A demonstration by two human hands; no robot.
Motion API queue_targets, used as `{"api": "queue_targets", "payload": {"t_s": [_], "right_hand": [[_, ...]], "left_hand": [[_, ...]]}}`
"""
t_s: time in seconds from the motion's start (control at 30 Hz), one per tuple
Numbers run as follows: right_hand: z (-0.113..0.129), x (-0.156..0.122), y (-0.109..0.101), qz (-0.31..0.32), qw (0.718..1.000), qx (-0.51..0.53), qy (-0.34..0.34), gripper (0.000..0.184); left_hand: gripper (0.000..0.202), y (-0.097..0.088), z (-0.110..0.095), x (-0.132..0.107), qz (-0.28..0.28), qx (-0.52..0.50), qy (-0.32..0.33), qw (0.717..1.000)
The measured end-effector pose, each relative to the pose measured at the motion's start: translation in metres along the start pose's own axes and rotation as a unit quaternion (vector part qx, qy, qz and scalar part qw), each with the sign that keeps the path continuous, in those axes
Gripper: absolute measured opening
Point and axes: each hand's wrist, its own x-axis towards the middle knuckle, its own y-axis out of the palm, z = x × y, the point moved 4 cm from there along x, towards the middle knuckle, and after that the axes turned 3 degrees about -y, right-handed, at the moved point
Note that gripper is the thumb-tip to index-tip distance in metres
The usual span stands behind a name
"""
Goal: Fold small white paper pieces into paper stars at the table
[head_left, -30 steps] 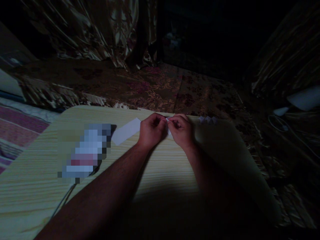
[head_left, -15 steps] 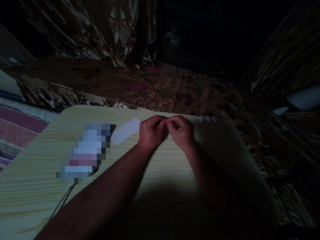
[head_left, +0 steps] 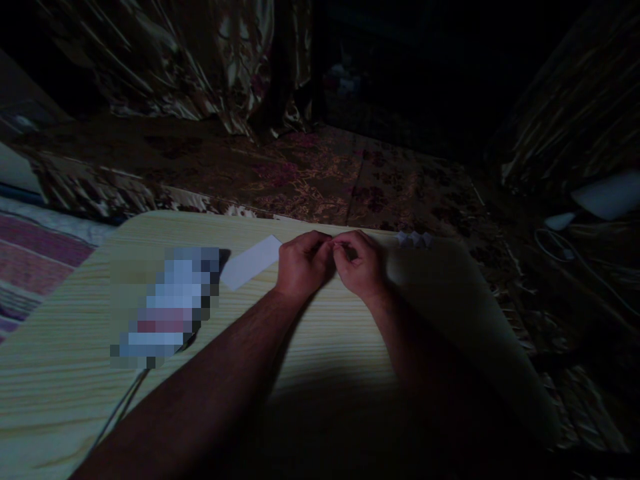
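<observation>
My left hand (head_left: 301, 263) and my right hand (head_left: 361, 265) meet fingertip to fingertip near the far edge of a pale wooden table (head_left: 310, 373). Both are closed in a pinch on a small folded piece of white paper that their fingers almost wholly hide. A white paper strip (head_left: 249, 262) lies flat just left of my left hand. A few small folded white paper pieces (head_left: 414, 239) sit on the table to the right of my right hand.
A blurred-out object (head_left: 167, 307) lies on the table's left part with a thin cable (head_left: 117, 413) running toward me. Patterned dark fabric (head_left: 300, 173) covers the floor beyond. White objects and a cable (head_left: 565, 247) lie at the far right. The room is dim.
The white paper tip seen between my fingertips a second ago is now covered; my hands have closed in on it slightly and hardly shifted.
</observation>
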Motion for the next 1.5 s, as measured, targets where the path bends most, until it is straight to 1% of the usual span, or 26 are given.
{"api": "queue_targets", "payload": {"t_s": [0.07,0.13,0.2,0.27,0.47,0.6,0.7,0.83,0.97,1.1,1.17,1.23,1.33,1.5], "right_hand": [[-0.003,-0.001,0.0,-0.019,1.0,0.001,0.023,0.011],[-0.005,-0.001,0.0,-0.024,0.999,-0.006,0.031,0.007],[-0.005,0.0,0.0,-0.02,0.999,-0.018,0.021,0.006],[-0.004,0.001,0.0,-0.019,0.999,-0.027,0.008,0.008],[-0.005,0.004,-0.002,-0.039,0.998,-0.039,-0.011,0.008],[-0.005,0.004,-0.002,-0.05,0.998,-0.041,-0.026,0.008],[-0.006,0.004,-0.002,-0.046,0.998,-0.026,-0.033,0.008],[-0.006,0.004,0.0,-0.034,0.999,0.009,-0.022,0.009],[-0.007,0.004,0.0,-0.034,0.999,0.034,-0.006,0.008],[-0.01,0.003,0.001,-0.034,0.998,0.05,0.021,0.006],[-0.014,0.003,0.001,-0.035,0.996,0.057,0.053,0.007],[-0.019,0.002,0.001,-0.034,0.993,0.062,0.099,0.009],[-0.026,0.0,0.003,-0.031,0.983,0.082,0.16,0.013],[-0.031,0.0,0.006,-0.04,0.97,0.129,0.201,0.014]], "left_hand": [[0.017,0.0,0.003,0.001,-0.009,-0.025,-0.022,0.999],[0.017,0.0,0.004,0.001,-0.018,-0.044,-0.035,0.998],[0.016,0.001,0.005,0.002,-0.021,-0.057,-0.039,0.997],[0.016,0.001,0.006,0.002,-0.021,-0.069,-0.041,0.997],[0.018,0.003,0.007,0.004,-0.003,-0.092,-0.067,0.993],[0.017,0.002,0.006,0.005,-0.003,-0.104,-0.059,0.993],[0.016,0.002,0.006,0.005,0.001,-0.11,-0.048,0.993],[0.016,0.003,0.008,0.005,0.001,-0.122,-0.052,0.991],[0.016,0.003,0.009,0.005,-0.002,-0.124,-0.055,0.991],[0.016,0.002,0.008,0.006,-0.007,-0.118,-0.069,0.991],[0.016,0.0,0.01,0.008,-0.02,-0.117,-0.087,0.989],[0.017,-0.001,0.012,0.009,-0.026,-0.121,-0.109,0.986],[0.019,0.001,0.015,0.01,-0.009,-0.145,-0.133,0.98],[0.023,0.005,0.016,0.01,0.017,-0.214,-0.151,0.965]]}}
